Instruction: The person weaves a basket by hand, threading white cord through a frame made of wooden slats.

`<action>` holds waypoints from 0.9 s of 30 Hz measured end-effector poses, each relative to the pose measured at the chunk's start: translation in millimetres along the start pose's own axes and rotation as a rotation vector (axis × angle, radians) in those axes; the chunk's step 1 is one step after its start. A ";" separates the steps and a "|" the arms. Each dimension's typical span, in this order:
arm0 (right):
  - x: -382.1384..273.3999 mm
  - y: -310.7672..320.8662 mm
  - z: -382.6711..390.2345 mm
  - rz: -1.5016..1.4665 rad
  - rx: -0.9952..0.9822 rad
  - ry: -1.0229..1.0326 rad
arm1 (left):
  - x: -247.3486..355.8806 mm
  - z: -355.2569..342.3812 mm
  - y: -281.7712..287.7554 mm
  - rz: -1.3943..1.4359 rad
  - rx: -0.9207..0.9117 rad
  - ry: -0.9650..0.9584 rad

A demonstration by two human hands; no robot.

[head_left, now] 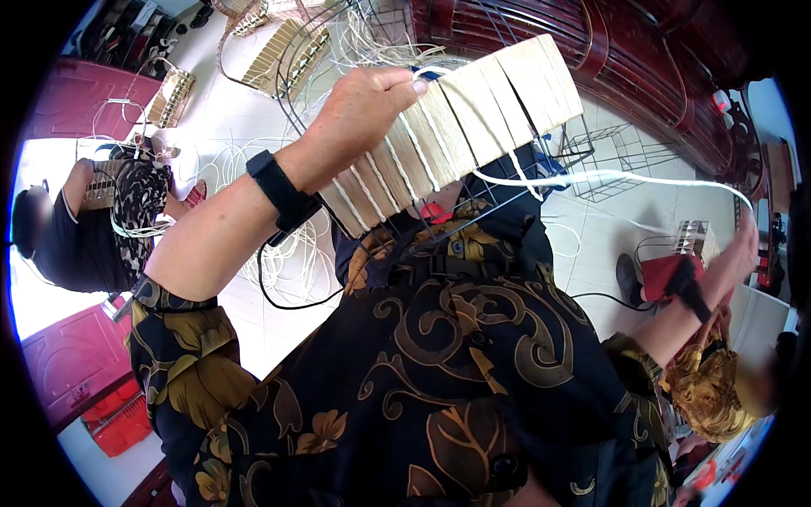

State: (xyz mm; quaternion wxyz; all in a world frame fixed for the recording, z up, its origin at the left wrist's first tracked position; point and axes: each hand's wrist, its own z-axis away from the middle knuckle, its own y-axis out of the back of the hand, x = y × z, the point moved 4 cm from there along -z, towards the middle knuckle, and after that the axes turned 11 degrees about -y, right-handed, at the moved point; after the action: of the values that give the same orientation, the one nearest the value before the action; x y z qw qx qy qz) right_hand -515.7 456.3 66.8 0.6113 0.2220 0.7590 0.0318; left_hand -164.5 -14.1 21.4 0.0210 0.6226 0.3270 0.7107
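A wire-framed basket rests across my lap, its side covered with pale flat wooden slats [481, 110]. White cord stitches run between several of the slats toward the left end. My left hand [363, 118] grips the upper edge of the slats, thumb pressed on the cord where it crosses the edge. From the slats a length of white cord [625, 176] stretches out to the right. Its far end bends down to my right hand [733, 258], held far out to the side with the cord drawn in its fingers. The finger details there are partly blurred.
Loose white cord [296, 262] lies coiled on the tiled floor. Bare wire frames [629, 160] stand at the right, near dark red carved furniture [650, 59]. Finished-looking slatted baskets [287, 55] sit at the upper left. Other people [93, 220] sit at both sides.
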 end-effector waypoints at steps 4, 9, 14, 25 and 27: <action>52.1 65.8 -90.1 0.718 0.419 0.092 | -2.5 -2.2 -3.0 -0.094 -0.004 -0.062; 165.1 138.3 -209.1 1.129 0.428 0.177 | -0.1 0.7 5.7 -0.097 0.012 -0.059; 133.1 212.2 -250.3 1.299 0.606 0.140 | -2.8 -12.7 -5.0 -0.110 -0.063 -0.105; -107.6 -197.6 250.0 0.134 -0.869 0.984 | 4.5 -2.4 -5.3 0.079 -0.013 0.066; -126.2 -211.5 255.6 0.145 -0.880 1.027 | 4.7 3.6 -1.9 0.044 0.005 0.034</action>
State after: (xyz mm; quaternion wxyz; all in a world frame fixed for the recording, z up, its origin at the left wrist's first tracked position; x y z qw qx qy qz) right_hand -318.5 161.6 50.4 0.2030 -0.0402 0.8526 0.4798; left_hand -163.1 -8.9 24.6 -0.0019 0.6175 0.3155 0.7205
